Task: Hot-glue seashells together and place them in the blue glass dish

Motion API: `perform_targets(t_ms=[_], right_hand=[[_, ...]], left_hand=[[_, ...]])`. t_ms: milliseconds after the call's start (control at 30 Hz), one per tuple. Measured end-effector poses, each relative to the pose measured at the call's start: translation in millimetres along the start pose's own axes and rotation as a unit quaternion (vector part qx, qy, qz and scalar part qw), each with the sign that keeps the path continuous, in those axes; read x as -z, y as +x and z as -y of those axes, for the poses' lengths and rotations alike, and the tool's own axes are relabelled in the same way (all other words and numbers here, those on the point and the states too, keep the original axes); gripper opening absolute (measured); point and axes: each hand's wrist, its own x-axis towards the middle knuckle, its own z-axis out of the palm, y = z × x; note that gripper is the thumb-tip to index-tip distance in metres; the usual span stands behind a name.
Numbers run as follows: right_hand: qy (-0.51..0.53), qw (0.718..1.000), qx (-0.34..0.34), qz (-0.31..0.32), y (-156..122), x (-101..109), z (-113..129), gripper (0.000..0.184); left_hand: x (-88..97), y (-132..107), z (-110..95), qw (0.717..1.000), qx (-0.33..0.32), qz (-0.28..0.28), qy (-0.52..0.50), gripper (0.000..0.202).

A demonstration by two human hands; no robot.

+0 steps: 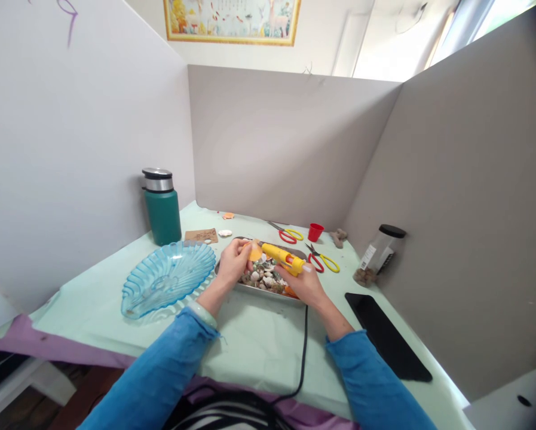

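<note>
My left hand (pixel 232 263) pinches a small orange shell (pixel 255 251) above a metal tray (pixel 250 288) filled with several mixed seashells (pixel 264 277). My right hand (pixel 304 283) grips a yellow glue gun (pixel 284 258), and the gun's nozzle points left and touches the orange shell. The gun's black cord (pixel 304 346) runs down toward me over the table edge. Both of my forearms are in blue sleeves.
A blue shell-shaped glass dish (pixel 167 278) lies left of the tray, a green flask (pixel 162 207) behind it. Two red-and-yellow scissors (pixel 324 260), a red cup (pixel 315 232), a tilted jar (pixel 377 254) and a black pad (pixel 386 335) sit right. Grey partition walls enclose the table.
</note>
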Motion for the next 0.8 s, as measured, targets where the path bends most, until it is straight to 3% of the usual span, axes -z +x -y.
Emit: perform_targets(t_ms=[567,800], right_hand=[[0.055,0.998,-0.015,-0.019,0.1,0.4,3.1,0.034],[0.061,0.998,-0.005,-0.032,0.1,-0.6,2.5,0.035]], left_hand=[[-1.1,-0.7,-7.9,0.989,0.040,0.032,-0.135,0.046],[-0.1,-0.7,-6.6,0.988,0.042,0.040,-0.140,0.048]])
